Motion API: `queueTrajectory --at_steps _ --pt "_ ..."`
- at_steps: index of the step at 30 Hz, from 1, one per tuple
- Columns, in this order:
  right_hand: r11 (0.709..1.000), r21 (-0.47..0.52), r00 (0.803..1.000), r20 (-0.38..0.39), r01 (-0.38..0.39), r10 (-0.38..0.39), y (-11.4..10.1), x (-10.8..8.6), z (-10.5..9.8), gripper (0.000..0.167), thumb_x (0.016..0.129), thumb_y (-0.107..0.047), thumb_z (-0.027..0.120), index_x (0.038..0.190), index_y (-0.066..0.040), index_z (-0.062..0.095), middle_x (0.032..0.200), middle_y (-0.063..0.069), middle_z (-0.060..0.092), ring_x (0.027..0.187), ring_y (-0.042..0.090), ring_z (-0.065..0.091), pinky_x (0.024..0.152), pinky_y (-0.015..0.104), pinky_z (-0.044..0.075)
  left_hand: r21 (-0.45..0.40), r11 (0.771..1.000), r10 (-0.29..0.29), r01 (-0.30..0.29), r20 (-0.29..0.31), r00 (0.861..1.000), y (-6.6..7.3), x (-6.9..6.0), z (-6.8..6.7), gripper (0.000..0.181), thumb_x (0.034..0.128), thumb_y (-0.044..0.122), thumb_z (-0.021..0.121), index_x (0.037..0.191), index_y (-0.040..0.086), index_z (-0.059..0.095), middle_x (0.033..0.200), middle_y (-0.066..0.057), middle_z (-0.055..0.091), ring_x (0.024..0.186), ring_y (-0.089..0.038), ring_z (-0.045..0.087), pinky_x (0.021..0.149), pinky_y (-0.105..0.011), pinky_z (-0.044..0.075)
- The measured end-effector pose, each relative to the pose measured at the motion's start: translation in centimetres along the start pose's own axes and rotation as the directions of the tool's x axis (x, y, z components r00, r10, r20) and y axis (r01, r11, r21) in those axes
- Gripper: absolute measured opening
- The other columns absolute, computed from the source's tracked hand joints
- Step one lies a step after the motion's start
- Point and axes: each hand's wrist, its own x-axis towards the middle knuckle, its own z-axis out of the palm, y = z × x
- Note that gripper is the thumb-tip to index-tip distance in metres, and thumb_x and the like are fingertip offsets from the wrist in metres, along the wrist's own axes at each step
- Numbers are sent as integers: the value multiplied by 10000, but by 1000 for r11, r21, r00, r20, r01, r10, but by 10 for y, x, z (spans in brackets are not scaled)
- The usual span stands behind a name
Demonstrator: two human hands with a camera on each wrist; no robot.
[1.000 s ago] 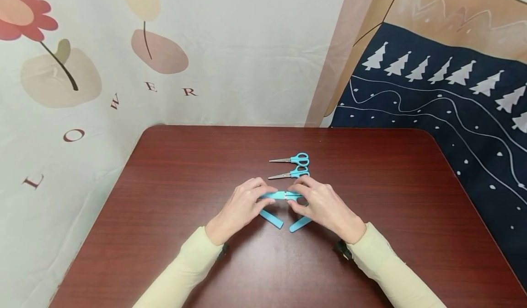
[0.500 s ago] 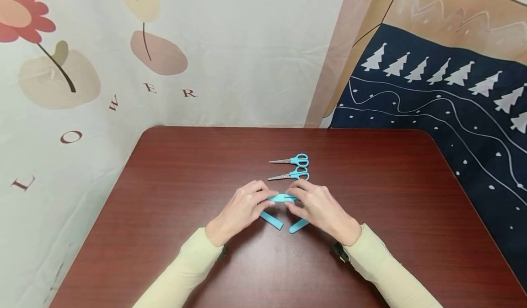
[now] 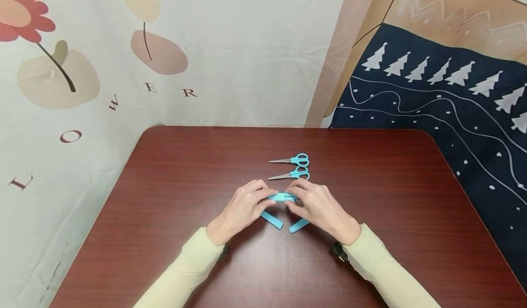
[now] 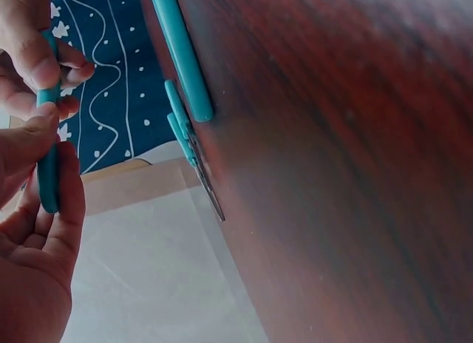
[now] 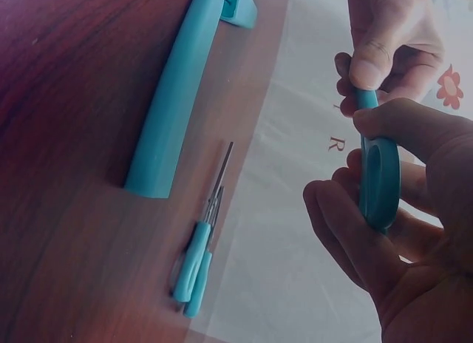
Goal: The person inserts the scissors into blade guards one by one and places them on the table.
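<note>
Both hands meet over the middle of the table. My left hand [image 3: 243,207] pinches a light-blue sheath [image 3: 277,197] between thumb and fingers. In my right hand [image 3: 325,209] is the blue handle [image 3: 290,197] of scissors, its loop [image 5: 380,184] plain in the right wrist view. Sheath and handle lie in one line, end to end, with no blade showing between them. Two uncovered scissors, one [image 3: 299,159] behind the other [image 3: 298,174], lie beyond the hands, blades pointing left. Nearer me are two more blue sheaths, one [image 3: 271,220] by the left hand, one [image 3: 298,225] partly under the right.
The reddish-brown table [image 3: 263,271] extends around the hands. Behind it hangs a pale cloth [image 3: 247,47] with flowers and letters, and at the right a dark-blue cloth [image 3: 436,102] with white trees.
The right hand has moved slightly left, and the narrow gap between sheath and handle has closed. The scissors and sheaths on the table have stayed put.
</note>
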Motion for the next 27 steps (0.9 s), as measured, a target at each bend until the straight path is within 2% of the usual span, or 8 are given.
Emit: queueTrajectory --at_steps 17,22,27 --pt "1000 20 1000 -15 4 -3 2 1 4 244 826 -108 874 1032 -35 766 1045 72 708 702 125 674 582 182 525 -10 1000 -25 25 -38 999 2 -1 1 244 813 88 880 1036 45 791 887 0 643 781 -129 578 664 -223 493" --pt "999 40 999 4 -33 33 2 -2 5 231 846 -120 862 1041 -48 762 1057 54 699 718 129 671 590 171 516 -40 997 -62 61 -34 997 3 -2 1 249 801 74 888 1031 56 796 894 12 645 787 -129 577 676 -228 496" --pt "996 55 998 19 -65 64 3 -4 6 226 855 -130 859 1043 -62 752 1050 33 688 715 138 662 588 173 505 -47 992 -116 116 -7 993 4 -1 2 238 802 97 897 1023 86 809 959 18 648 862 -146 574 727 -253 504"
